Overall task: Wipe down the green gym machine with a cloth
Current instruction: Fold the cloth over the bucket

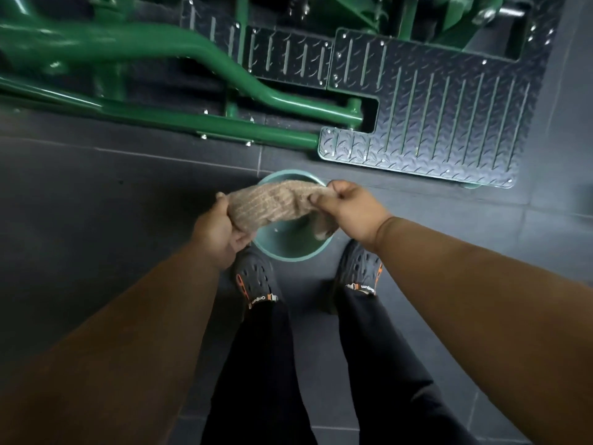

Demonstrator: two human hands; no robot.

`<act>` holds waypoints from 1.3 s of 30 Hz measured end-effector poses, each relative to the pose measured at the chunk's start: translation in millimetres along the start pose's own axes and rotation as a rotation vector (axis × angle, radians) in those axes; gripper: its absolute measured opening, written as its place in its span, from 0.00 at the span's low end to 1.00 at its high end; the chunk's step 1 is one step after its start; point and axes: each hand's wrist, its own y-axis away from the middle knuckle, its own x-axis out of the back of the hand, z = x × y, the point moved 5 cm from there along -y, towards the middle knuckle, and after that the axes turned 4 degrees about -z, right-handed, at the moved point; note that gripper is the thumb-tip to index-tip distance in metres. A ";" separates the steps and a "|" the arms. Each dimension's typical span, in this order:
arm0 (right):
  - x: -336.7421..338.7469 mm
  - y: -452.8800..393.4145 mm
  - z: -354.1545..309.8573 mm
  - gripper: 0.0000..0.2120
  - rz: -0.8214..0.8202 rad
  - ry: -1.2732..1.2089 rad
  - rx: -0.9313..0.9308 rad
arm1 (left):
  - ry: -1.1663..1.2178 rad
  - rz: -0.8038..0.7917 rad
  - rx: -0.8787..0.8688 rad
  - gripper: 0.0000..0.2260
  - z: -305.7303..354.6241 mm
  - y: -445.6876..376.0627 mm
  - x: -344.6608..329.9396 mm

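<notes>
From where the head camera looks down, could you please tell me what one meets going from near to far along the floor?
Black shoes → green basin with the cloth held above it → black tread plate → green machine frame.

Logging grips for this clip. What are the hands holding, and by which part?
The cloth: left hand grips one end, right hand the other.

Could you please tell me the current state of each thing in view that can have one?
Beige ribbed cloth: bunched, held up over the bucket by both ends.
Round teal plastic bucket: upright on the floor between the shoes, contents not discernible.
Left hand: grips the cloth's left end.
Right hand: grips the cloth's right end.
Green tubular gym machine frame: untouched.
</notes>
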 end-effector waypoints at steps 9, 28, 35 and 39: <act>25.5 -45.7 48.4 0.15 0.215 0.000 -0.018 | -0.605 -0.105 -0.200 0.37 17.1 -51.2 5.6; 34.5 -140.9 64.5 0.08 0.388 0.107 -0.070 | -1.063 0.112 -0.485 0.13 51.5 -147.4 0.4; 37.1 -154.0 72.4 0.06 0.484 0.134 -0.038 | -0.818 0.189 -0.528 0.14 44.8 -155.9 -12.2; 37.9 -156.0 71.1 0.06 0.466 0.206 -0.015 | -0.769 0.207 -0.535 0.18 47.6 -160.5 -17.5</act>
